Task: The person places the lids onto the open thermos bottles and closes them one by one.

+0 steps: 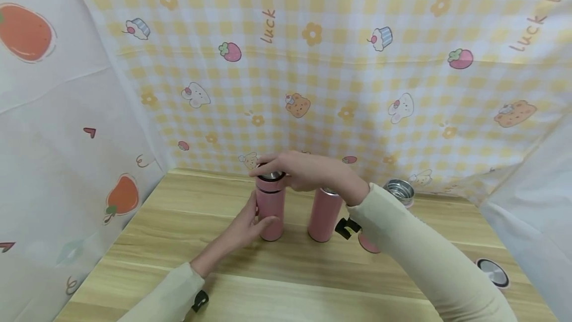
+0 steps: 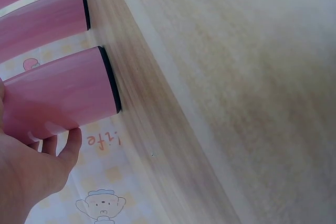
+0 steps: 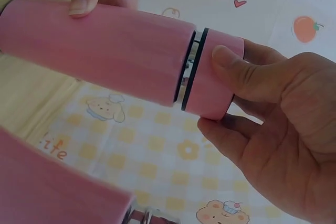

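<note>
Bottle (image 1: 270, 215), pink, leftmost of the row, stands upright on wood table (image 1: 286, 294), base down. Left hand (image 1: 245, 223) clamped round its body: thumb on near side, fingers curled round the other, seen in head and left wrist views. Right hand (image 1: 306, 169) up at the top, thumb and fingers pinching pink cap (image 3: 218, 74). Narrow gap between cap and body, shiny metal showing in it per right wrist view; cap sits in line with bottle, black ring along its lower edge.

Middle bottle (image 1: 322, 216), also pink, upright just right of the held one, apart from it; metal neck shows at its top. Third bottle (image 1: 369, 243) farther right, mostly behind right sleeve (image 1: 402, 230), only a low bit clear. Metal rim (image 1: 399, 191) with pink under it sticks out past sleeve; can't tell if same bottle. Round lid (image 1: 493, 272), silver disc in black ring, lies on table at far right, partly behind sleeve.

Black clip at each wrist. Yellow-check curtain (image 1: 330, 78) behind, white printed sheet (image 1: 58, 153) at left side.
</note>
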A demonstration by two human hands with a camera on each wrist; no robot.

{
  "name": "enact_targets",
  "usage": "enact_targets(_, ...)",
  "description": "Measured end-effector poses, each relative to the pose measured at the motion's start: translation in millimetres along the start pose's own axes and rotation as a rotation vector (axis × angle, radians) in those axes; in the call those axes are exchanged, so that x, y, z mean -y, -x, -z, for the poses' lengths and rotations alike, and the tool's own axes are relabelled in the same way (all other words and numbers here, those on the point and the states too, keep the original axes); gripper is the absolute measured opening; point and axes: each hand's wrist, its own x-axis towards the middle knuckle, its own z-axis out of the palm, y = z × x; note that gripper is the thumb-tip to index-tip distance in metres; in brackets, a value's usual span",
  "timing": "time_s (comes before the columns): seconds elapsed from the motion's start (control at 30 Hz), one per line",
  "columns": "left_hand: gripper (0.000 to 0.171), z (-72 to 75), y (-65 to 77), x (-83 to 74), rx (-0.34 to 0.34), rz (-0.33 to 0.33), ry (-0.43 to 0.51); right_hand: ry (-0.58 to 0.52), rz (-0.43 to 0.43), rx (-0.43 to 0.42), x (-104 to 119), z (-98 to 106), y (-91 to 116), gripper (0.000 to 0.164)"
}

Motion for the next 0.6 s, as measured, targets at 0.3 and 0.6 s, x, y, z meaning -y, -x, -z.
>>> enact_targets(0.3,0.079,1.6,0.7,0.3,-0.006,-0.003,0.007,0.042,-0.032,-0.028,4.3,-2.6,-0.8,0.065)
enact_targets(0.6,0.078,0.4,0.4,-0.8,0.001,-0.006,0.012,0.087,-0.057,-0.026,9.7,-1.5,-3.1,0.057)
